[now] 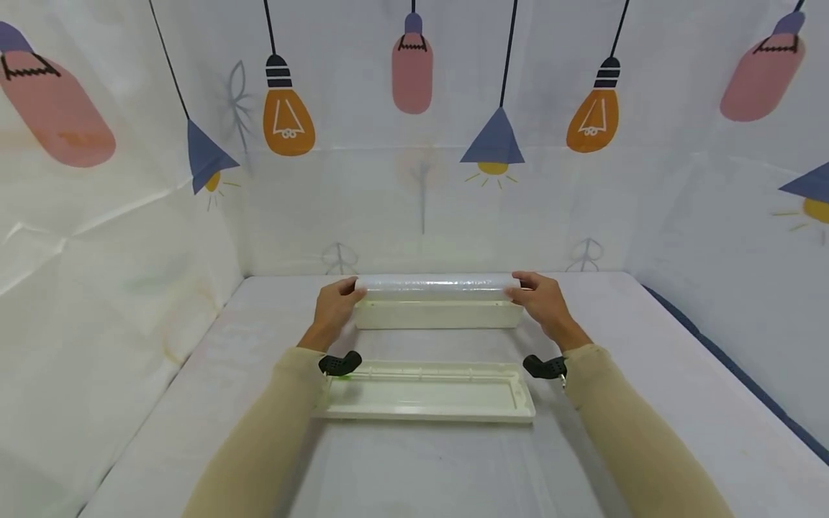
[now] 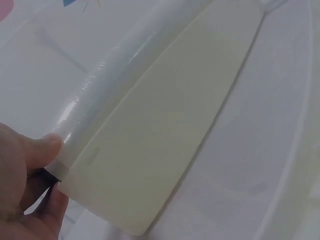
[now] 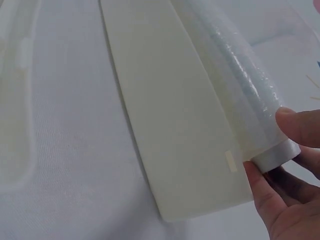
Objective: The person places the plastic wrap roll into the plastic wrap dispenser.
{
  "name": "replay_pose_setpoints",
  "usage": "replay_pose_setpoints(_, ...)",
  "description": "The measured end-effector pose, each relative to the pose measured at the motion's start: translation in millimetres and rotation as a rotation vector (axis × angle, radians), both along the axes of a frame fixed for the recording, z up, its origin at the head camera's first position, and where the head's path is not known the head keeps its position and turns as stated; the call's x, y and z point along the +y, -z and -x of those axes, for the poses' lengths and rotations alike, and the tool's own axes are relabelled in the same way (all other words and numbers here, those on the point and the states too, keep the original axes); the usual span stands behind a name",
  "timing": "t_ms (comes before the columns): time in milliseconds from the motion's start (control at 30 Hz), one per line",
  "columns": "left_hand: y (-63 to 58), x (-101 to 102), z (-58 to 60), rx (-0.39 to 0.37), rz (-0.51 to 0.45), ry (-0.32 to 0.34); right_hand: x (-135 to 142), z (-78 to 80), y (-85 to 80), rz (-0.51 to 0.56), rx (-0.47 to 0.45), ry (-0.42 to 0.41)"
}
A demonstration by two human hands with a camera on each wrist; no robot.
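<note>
A shiny roll of cling film (image 1: 435,286) lies lengthwise along the top of a long cream box (image 1: 440,316). At its left end my left hand (image 1: 335,308) grips the roll, the thumb on the near side. My right hand (image 1: 547,306) holds the other end in the same way. In the right wrist view, the core's end (image 3: 277,156) sticks out between thumb and fingers. The box's smooth front wall (image 2: 145,130) fills much of the left wrist view; its inside is hidden. Nearer me, between the forearms, lies a shallow cream lid (image 1: 427,394), hollow side up.
All this stands on a white-covered table (image 1: 414,467). Behind the box rises a white sheet (image 1: 363,201) printed with lamps and bulbs, and more sheeting (image 1: 116,273) closes off the left side. A dark strip (image 1: 732,363) runs along the right edge.
</note>
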State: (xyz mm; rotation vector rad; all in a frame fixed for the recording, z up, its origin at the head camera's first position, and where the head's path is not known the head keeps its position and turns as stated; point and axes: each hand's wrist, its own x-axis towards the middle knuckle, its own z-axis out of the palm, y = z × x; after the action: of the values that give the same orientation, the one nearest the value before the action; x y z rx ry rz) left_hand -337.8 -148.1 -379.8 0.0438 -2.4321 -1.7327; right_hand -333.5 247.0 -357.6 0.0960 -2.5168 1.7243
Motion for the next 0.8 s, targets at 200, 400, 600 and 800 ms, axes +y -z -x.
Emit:
replay_pose_setpoints(200, 0.5, -2.3, 6.1, -0.016, -0.007, 0.018, -0.1, 2.4, 1.3, -0.008, 0.024, -0.002)
replay_pose_setpoints(400, -0.4, -2.7, 6.6, -0.027, -0.009, 0.015, 0.5, 4.1, 3.8, -0.037, 0.018, 0.006)
replay_pose_setpoints(600, -1.6, 0.0, 4.6, -0.021, -0.015, 0.001, 0.2, 1.1, 4.6, -0.064, 0.028, 0.000)
replay_pose_setpoints(800, 1.5, -3.0, 5.1, -0.022, -0.037, 0.013, -0.6, -5.0, 5.7, -0.124, 0.071, -0.002)
